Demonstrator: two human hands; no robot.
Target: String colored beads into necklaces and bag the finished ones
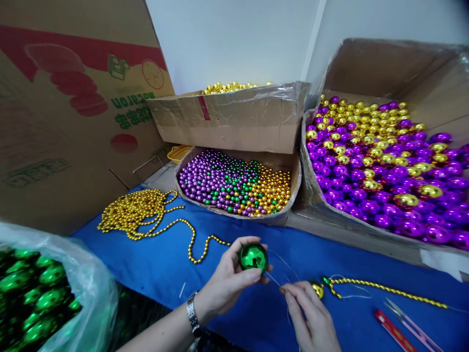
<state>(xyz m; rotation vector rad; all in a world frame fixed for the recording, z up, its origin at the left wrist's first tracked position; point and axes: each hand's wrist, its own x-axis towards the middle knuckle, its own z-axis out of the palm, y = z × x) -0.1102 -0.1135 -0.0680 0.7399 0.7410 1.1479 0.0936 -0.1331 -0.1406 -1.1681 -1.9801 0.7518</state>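
Note:
My left hand point(232, 276) is wrapped around a large shiny green ball point(253, 257), with the thumb in front and the fingers behind. Close by on the right, my right hand point(311, 315) pinches a thin pale thread point(271, 278) that runs straight to the green ball. More of this thread loops loosely over the blue cloth. Just beyond my right hand lie a gold ball point(317, 290), a small green bead point(326, 280) and a string of small gold beads point(395, 289). Whether a needle is between my right fingertips, I cannot tell.
Gold bead strands point(135, 212) lie on the blue cloth point(154, 259). Behind stands a carton point(293, 195) of purple, green and gold beads; at right, a carton point(311, 161) of larger balls. Tweezers point(414, 325) and a red-handled tool point(394, 330) lie front right. A plastic bag point(97, 278) holds green balls.

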